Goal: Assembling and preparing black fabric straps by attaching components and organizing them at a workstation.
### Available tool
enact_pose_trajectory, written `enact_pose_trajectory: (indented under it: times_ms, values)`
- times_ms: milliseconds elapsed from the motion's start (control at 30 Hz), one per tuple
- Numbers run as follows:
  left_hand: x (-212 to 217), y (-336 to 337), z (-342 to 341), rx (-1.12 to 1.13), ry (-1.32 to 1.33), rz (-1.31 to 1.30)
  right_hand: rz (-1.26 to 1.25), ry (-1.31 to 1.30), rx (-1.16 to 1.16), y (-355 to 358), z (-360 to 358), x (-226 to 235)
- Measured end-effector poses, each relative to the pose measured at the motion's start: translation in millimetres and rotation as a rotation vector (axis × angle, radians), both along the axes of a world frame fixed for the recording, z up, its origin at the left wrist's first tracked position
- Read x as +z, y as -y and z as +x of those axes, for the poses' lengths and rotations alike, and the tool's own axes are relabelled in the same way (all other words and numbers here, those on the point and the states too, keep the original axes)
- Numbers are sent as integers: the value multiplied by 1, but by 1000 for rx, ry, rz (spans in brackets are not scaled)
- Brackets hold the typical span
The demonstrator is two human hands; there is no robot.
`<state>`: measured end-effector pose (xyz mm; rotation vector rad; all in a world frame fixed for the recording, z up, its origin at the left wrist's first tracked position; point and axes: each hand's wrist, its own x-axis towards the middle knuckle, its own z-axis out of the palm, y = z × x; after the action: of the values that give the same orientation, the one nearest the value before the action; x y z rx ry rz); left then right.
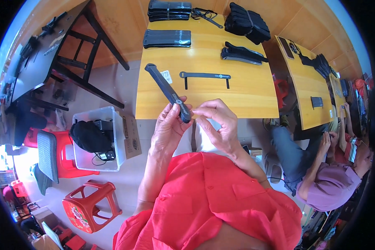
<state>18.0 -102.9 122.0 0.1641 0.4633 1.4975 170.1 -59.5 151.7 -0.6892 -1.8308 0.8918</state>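
Note:
A stack of black straps point(164, 86) with rounded ends and pale print slants up and left over the near table edge. My left hand point(169, 121) is closed around its lower end, thumb on top. Just right of that end is my right hand point(219, 123), thumb and forefinger apart, with nothing visible between them. Its fingertips are close to the straps; whether they touch, I cannot tell. Beyond my hands a single black strap point(205, 76) lies flat across the yellow table point(246, 100). Two short black strips point(186, 83) extend from under it toward me.
Strap stacks point(167, 38) and a thick black bundle point(246, 23) lie at the far side, with folded straps point(243, 54) nearer. A white label point(166, 76) is on the table. Left are a clear bin point(120, 137) and red stool point(91, 206). People sit at right.

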Motion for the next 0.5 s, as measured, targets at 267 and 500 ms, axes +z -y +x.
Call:
enact_pose_trajectory:
  times_ms: [267,500]
  values:
    - [4,-8,16,9,-117,-18,201,104,-53,-3,5,12]
    - [5,-9,17,12,-124,-21,217,157,-14,-8,9,20]
